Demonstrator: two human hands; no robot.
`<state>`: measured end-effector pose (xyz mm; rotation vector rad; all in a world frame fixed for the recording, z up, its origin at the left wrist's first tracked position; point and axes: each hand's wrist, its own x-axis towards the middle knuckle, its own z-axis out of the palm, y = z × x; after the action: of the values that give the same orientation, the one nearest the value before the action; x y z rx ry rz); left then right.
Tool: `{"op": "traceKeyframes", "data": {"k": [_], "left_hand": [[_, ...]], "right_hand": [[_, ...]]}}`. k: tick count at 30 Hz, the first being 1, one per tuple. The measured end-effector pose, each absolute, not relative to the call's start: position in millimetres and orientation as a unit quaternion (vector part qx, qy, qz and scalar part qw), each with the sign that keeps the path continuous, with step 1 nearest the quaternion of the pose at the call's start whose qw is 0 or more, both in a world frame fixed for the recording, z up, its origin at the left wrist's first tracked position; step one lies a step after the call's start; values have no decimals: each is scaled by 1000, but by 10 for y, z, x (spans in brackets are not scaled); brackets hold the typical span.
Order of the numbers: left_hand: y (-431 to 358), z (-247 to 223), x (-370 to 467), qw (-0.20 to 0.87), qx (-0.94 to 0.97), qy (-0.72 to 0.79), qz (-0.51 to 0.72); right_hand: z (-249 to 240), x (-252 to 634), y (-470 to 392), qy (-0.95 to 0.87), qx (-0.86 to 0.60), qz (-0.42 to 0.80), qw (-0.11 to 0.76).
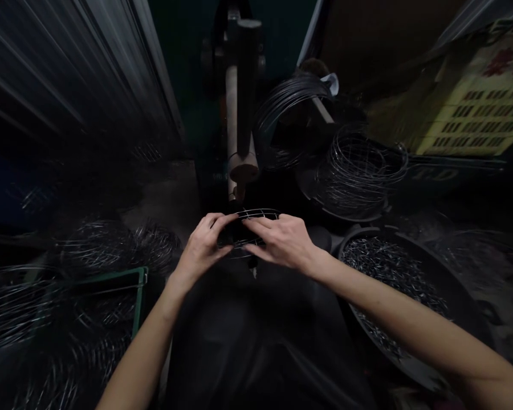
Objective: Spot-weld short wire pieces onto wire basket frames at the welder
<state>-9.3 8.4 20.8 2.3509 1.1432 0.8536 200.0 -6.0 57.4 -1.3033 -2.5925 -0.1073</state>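
Both hands hold a small round wire frame (pixel 263 214) with thin crossing bars, just below the tip of a machine arm (pixel 238 171). My left hand (pixel 205 242) grips its left side, fingers over the upper rim and thumb near the lower wires. On the right side, my right hand (pixel 282 239) has its fingers on the top wires and its thumb lower down. The fingertips of the two hands are close together. Part of the frame is hidden behind the fingers.
A wide black basin (pixel 465 296) of small metal pieces lies at the right. Behind it are stacked wire rings (pixel 359 171), a wire coil (pixel 290 94) and a yellow crate (pixel 474 108). A green crate (pixel 142 290) with wire parts stands at the left.
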Motion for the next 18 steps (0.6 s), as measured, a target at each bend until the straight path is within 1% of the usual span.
{"op": "traceKeyframes", "data": {"k": [2,3,7,10,18], "left_hand": [[96,210,-101,194,835,410,312],[101,210,-105,194,833,410,316],[114,198,-115,198,823,419,328],[108,195,-101,200,817,434,323],[94,198,-44,167,805,470,322]], "right_hand": [[527,2005,-54,-902,-416,-78,89],[498,2011,-49,-904,-406,-98,88],[396,2046,-33,-896,-375,-189,145],[367,2060,-21,-887,-348,-232,194],[337,1999,-22,-845,-393,-286,223]]}}
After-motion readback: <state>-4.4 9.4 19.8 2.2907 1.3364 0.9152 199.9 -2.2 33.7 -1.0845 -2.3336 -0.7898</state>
